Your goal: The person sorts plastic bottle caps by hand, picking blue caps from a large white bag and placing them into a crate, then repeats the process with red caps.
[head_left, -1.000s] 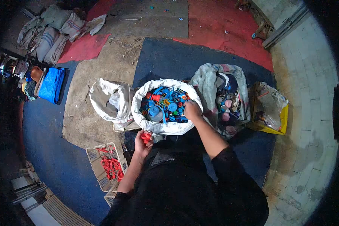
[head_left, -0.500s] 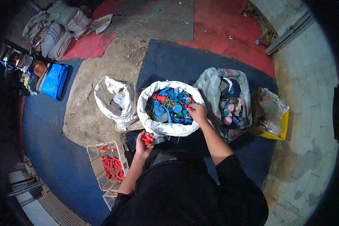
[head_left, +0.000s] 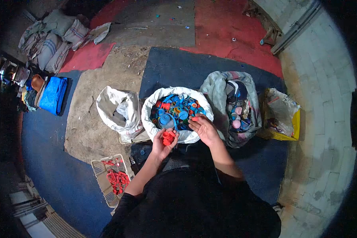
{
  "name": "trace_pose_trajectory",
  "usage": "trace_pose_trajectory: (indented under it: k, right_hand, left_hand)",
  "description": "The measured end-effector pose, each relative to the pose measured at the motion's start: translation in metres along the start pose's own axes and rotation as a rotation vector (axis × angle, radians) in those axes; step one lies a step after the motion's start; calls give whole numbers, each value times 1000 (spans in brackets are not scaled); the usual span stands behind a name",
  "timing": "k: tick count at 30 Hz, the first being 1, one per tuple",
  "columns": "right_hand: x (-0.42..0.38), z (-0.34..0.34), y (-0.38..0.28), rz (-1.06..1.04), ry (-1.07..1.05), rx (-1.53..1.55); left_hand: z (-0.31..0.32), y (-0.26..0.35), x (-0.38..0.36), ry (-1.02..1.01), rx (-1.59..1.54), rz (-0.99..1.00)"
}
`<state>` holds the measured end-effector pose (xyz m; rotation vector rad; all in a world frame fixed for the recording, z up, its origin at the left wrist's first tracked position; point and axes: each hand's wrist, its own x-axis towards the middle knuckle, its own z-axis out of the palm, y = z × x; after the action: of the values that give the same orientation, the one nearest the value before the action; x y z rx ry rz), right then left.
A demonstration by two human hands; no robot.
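My left hand [head_left: 161, 147] is closed around several red plastic pieces [head_left: 169, 137] at the near edge of the middle white sack [head_left: 150, 126]. That sack holds many blue, red, green and orange plastic caps [head_left: 183, 115]. Over its near right rim is my right hand [head_left: 207, 133], palm partly turned up, with a small red piece [head_left: 196, 118] at its fingertips. At the lower left, a beige plastic crate [head_left: 102, 179] contains red pieces [head_left: 117, 180].
An open white sack [head_left: 103, 109] stands on the left, a grey-green sack [head_left: 215, 88] with mixed items on the right. Beyond it are a yellow bag [head_left: 296, 123] and a block wall [head_left: 317, 119]. A blue bundle [head_left: 52, 96] and piled sacks [head_left: 49, 47] lie at the upper left.
My right hand has pulled back from the caps toward the near rim, turning its palm up. My left hand has moved up and right to the sack's edge. The view has shifted slightly.
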<state>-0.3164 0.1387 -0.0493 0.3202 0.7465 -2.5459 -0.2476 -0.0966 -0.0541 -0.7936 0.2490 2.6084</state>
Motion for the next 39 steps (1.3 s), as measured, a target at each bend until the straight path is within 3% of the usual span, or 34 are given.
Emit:
trace_pose_trajectory:
  k: [2,5,9,10,15,17,18,20,21,25,26,29,31,33,34,35,37,39]
  right_hand:
    - [-3,0,2,2,30,45]
    - [-10,15,2,-32,88,-139]
    - [-13,41,21,-337,-28,-769]
    - [-23,70,17,-500,-94,-1050]
    - [-20,75,47,-699,-391,-1735]
    - [-19,76,50,-638,-476,-1711]
    - [-16,76,51,-608,-410,-1604]
    - [-11,68,52,-544,-281,-1391]
    - [-6,60,45,-603,-189,-1404]
    - [56,-54,56,-132,410,-980]
    - [76,-96,68,-166,480,-1110]
    - [84,-81,62,-73,497,-1547]
    - [91,-62,67,109,327,-1566]
    - [83,-42,83,54,121,-1483]
    - [83,-38,91,157,19,-1393]
    - [76,-36,96,19,-100,-1525]
    - [71,-27,86,-33,-213,-1585]
    - [86,-47,85,51,-125,-1135]
  left_hand:
    - [5,-3,9,0,-13,-19]
    - [7,-7,19,21,-10,-43]
    - [13,-10,17,12,56,-49]
    - [12,-10,18,-1,82,-43]
    - [-9,-6,28,-63,120,-103]
    - [-34,-2,37,-22,137,-54]
    - [-13,-5,23,113,143,50]
    - [-24,10,17,3,86,-11]
    - [-31,17,16,-50,55,-41]
    - [-31,29,5,73,57,35]
    - [-37,29,8,92,35,68]
    - [-41,27,9,195,47,147]
    - [-41,29,6,165,34,97]
    - [-37,33,4,139,28,66]
    - [-36,35,4,128,25,62]
    - [-34,37,4,117,22,59]
    - [-34,41,6,66,0,74]
    - [-35,46,5,51,-19,84]
